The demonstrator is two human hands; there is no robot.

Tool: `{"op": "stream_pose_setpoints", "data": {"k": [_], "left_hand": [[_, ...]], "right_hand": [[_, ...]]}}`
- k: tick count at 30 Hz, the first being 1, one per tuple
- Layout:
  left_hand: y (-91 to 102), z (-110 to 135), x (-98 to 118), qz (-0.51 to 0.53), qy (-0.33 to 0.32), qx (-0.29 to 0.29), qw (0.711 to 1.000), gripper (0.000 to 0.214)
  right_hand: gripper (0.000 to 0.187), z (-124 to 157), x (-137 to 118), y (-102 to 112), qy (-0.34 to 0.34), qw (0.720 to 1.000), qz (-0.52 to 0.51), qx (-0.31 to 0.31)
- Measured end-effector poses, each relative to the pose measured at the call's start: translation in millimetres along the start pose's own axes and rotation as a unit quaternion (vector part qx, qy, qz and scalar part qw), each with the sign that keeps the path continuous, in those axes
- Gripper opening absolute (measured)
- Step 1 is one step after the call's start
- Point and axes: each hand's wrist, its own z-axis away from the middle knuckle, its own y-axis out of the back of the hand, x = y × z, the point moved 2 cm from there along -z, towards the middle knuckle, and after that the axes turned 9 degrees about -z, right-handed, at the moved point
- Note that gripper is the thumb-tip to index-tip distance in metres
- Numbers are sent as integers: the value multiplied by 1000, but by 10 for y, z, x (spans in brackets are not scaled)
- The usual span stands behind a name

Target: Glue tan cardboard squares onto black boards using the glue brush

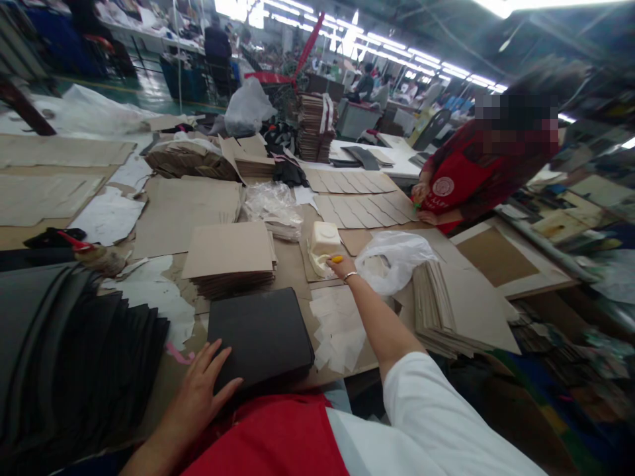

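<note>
My left hand [202, 389] lies flat with fingers spread on the near left corner of a stack of black sheets [260, 334] in front of me. My right hand [341, 266] is stretched far out over the table and holds a yellow-handled brush [336, 259] at the white glue tub [325, 239], which sits on a brown card. A stack of tan cardboard pieces [229, 254] lies just beyond the black stack. Small whitish paper pieces [337, 324] lie under my right forearm.
A person in a red apron [459, 182] works across the table over rows of tan strips [370, 208]. A crumpled clear plastic bag [394, 258] and fanned card stacks [446, 311] lie to the right. Dark sheets [64, 357] pile up at my left.
</note>
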Motion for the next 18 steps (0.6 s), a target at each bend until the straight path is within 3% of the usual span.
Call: {"op": "stream_pose_setpoints", "data": {"k": [6,10,14,18], "left_hand": [[225,-315,-13,31,-10,40,999,52],[281,-519,15,48,-7,50,998,48],[395,-760,80,43,3,68,997,42],[496,-1157,107,-8,-2,76,997,40]], "right_hand": [[19,280,192,155,52,997,-5,-58],[19,433,287,202,71,993,-81,-46],[30,388,344,69,-71,961,-260,62],[22,317,363,-91,-164,921,-314,163]]}}
